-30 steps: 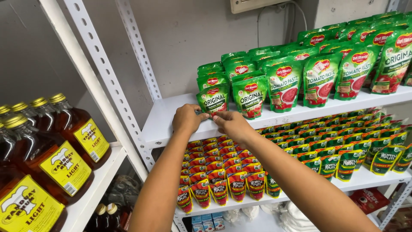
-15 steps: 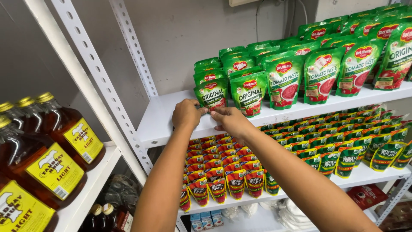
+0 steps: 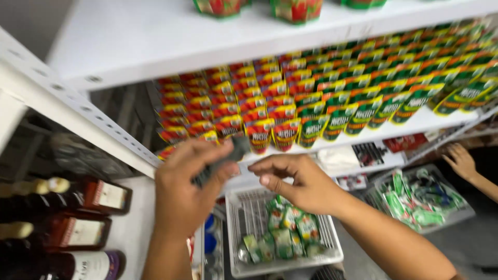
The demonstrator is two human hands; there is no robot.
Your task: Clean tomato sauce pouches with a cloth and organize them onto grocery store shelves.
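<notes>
My left hand [image 3: 189,194] is closed around a small dark grey object [image 3: 234,151], blurred, that sticks up past the thumb. My right hand [image 3: 298,181] is just to its right, fingers stretched toward the left thumb and holding nothing that I can see. Both hands hover in front of the lower shelf edge [image 3: 415,122], below rows of small red pouches [image 3: 223,109] and green pouches [image 3: 363,98]. Under the hands stands a white wire basket [image 3: 332,249] holding several green pouches.
A white upper shelf [image 3: 171,41] carries larger pouches at the top edge. Dark bottles [image 3: 78,231] lie on the left shelf behind a perforated white post [image 3: 93,122]. At the right another person's hand [image 3: 460,162] reaches over a second basket [image 3: 467,210] of green packets.
The view has dropped from the upper shelf to the lower one. Both hands came down off the large green pouch and now meet lower, the left one gripping a dark object.
</notes>
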